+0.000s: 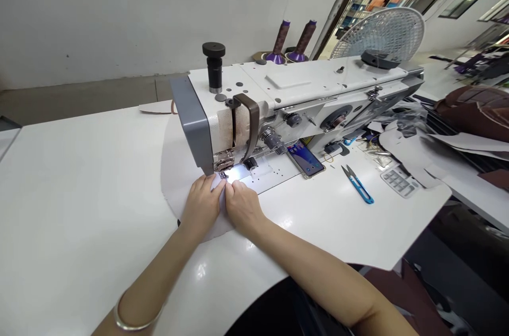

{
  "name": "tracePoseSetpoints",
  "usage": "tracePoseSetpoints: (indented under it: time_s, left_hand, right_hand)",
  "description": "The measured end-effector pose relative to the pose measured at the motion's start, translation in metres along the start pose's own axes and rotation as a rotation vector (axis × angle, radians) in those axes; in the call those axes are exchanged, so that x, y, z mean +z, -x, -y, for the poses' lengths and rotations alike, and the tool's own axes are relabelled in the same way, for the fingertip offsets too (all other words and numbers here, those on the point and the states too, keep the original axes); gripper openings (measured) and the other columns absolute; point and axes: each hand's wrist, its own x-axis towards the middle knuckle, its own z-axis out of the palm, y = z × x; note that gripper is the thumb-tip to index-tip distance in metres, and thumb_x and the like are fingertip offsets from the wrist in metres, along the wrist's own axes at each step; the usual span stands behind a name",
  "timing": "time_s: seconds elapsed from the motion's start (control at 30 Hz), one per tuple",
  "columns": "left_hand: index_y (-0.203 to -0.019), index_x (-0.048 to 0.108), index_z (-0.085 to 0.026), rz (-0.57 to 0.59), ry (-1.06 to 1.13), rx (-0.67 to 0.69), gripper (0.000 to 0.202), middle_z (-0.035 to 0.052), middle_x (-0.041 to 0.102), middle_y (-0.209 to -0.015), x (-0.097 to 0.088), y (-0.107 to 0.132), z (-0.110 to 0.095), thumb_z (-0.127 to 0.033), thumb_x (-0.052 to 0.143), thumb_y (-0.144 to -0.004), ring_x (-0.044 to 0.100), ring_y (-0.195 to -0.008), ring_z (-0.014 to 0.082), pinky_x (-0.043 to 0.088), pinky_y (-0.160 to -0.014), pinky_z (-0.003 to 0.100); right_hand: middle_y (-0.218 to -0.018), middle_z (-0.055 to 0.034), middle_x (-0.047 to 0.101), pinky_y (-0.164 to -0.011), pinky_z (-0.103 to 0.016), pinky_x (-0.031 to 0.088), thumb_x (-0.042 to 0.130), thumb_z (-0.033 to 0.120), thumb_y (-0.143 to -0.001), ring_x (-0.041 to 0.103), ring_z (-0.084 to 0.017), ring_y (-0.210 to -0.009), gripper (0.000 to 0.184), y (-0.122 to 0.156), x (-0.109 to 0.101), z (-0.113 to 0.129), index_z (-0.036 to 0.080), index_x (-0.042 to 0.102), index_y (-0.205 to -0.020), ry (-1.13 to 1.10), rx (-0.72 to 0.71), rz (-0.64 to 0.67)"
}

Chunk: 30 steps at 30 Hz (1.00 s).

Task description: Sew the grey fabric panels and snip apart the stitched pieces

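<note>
A large pale sheet of material (173, 177) lies on the table beneath the head of a white and grey sewing machine (246, 79). My left hand (201, 202) rests on the sheet just left of the needle area, its fingers bent and pressed onto the material. Close beside it, my right hand (243, 204) is closed, its thumb and fingers pinching the sheet at the presser foot (224, 174). Both hands meet right in front of the foot, which a small lamp lights. The fingertips partly hide the spot under the needle.
To the right lie a phone (306, 160), blue thread snips (360, 186) and a calculator (400, 181). Two brown thread cones (280, 42) and a fan (382, 34) stand behind the machine. Brown and white pieces (473, 108) pile up at the far right.
</note>
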Motion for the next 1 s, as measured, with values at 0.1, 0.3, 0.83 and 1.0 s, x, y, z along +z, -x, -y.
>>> tracePoseSetpoints:
  time_s: [0.1,0.3,0.83,1.0]
  left_hand:
    - [-0.110,0.062,-0.019,-0.007,0.009,-0.009,0.033,0.0143,0.058,-0.114,0.000,0.000,0.000,-0.011,0.042,-0.085,0.049,-0.107,0.0279,0.044,-0.088,0.044]
    - [-0.108,0.063,-0.019,-0.012,0.002,0.009,0.031,0.0149,0.058,-0.111,0.000,-0.001,0.000,-0.011,0.045,-0.084,0.049,-0.105,0.0284,0.044,-0.087,0.043]
    - [-0.084,0.064,-0.015,-0.131,-0.006,0.059,0.021,0.0097,0.064,-0.091,-0.006,-0.001,-0.010,-0.010,0.044,-0.085,0.055,-0.087,0.0237,0.045,-0.073,0.037]
    - [-0.086,0.063,-0.013,-0.134,-0.038,0.080,0.021,0.0113,0.065,-0.095,-0.004,0.000,-0.008,-0.011,0.042,-0.086,0.056,-0.092,0.0247,0.047,-0.077,0.038]
  right_hand:
    - [-0.083,-0.0090,0.054,-0.055,-0.026,0.037,0.039,0.004,-0.086,0.050,-0.020,-0.076,0.018,0.000,-0.002,-0.001,0.013,0.052,-0.096,0.001,-0.017,0.013]
    - [-0.084,-0.0089,0.054,-0.055,-0.026,0.038,0.038,0.004,-0.086,0.050,-0.019,-0.075,0.020,0.000,0.000,-0.002,0.013,0.052,-0.097,-0.005,-0.034,0.012]
    - [-0.080,-0.0081,0.053,-0.054,-0.026,0.034,0.033,0.011,-0.094,0.047,-0.019,-0.073,0.021,-0.002,0.005,-0.004,0.014,0.053,-0.090,-0.012,-0.079,-0.064]
    - [-0.080,-0.0079,0.053,-0.054,-0.027,0.035,0.036,0.010,-0.092,0.048,-0.020,-0.073,0.018,-0.002,0.004,-0.005,0.013,0.054,-0.093,-0.005,-0.101,-0.078]
